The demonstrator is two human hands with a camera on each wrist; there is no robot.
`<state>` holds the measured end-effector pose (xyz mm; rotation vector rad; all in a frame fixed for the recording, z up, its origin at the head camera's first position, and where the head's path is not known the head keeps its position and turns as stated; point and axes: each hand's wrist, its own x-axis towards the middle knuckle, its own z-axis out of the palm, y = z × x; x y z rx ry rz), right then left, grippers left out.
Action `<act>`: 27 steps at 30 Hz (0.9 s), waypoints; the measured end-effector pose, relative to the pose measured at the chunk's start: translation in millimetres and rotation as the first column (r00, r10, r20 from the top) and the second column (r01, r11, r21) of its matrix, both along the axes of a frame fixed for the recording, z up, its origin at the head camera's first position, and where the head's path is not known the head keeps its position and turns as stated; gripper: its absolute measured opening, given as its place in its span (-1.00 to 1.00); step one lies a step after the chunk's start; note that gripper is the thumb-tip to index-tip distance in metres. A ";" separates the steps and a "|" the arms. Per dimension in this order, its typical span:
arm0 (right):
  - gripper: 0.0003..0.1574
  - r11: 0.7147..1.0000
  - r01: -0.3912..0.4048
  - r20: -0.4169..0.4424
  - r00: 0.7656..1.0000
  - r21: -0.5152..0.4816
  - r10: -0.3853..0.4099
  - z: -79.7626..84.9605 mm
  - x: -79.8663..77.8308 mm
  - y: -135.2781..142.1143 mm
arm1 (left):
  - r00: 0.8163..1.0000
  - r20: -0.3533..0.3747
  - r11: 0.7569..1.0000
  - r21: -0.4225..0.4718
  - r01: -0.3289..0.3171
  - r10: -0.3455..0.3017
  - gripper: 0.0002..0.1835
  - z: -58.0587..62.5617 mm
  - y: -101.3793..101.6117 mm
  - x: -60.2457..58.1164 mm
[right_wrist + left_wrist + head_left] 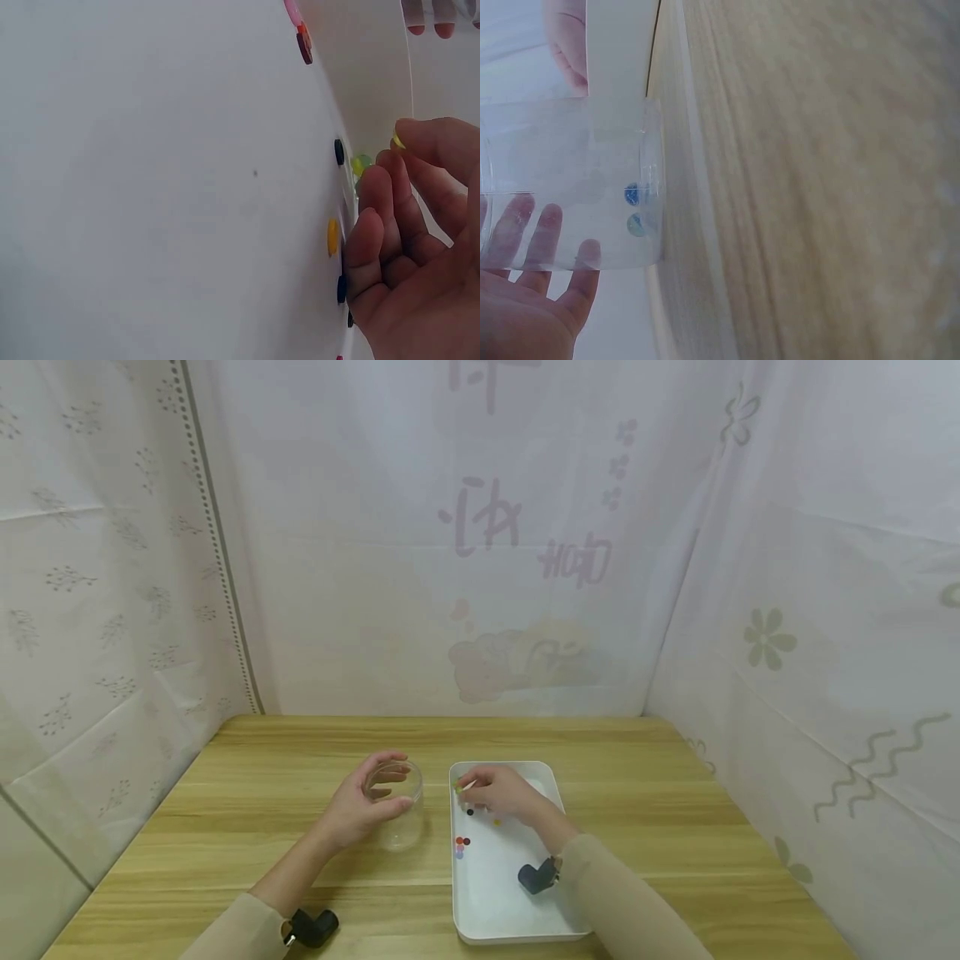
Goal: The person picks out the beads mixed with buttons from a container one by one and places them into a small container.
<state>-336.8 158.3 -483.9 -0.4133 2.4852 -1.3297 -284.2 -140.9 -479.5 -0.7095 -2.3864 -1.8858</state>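
A clear jar (pixel 401 831) stands on the table to the left of the white tray. My left hand (pixel 352 806) holds it, thumb on the near side and fingers round the far side. Low inside the jar lie a blue marble (pixel 632 195) and a pale green marble (pixel 635 224). Over the tray's left part, my right hand (pixel 498 792) pinches a small yellow translucent piece (pixel 398 140) between thumb and index finger; the fingertips hide most of it. Yellow-green marbles (pixel 361 164) sit by the tray wall beneath those fingers.
The white tray (pixel 510 902) has a raised rim. Along its left side lie red (pixel 459 841), black (pixel 470 812) and purple discs, with a yellow disc (pixel 497 822) near the right hand. Curtains hang behind the wooden table (pixel 637 793) and on both sides.
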 end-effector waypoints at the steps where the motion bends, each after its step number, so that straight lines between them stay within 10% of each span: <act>1: -0.72 1.000 0.002 -0.003 1.000 -0.003 -0.002 0.7 0.3 -0.1 | 1.000 0.000 1.000 0.001 -0.001 0.001 -0.24 0.2 0.1 0.1; 27: -0.70 0.982 0.105 -0.036 0.993 -0.157 -0.112 7.1 1.8 1.4 | 1.000 0.001 1.000 -0.013 -0.003 0.003 -0.30 0.2 -0.5 0.1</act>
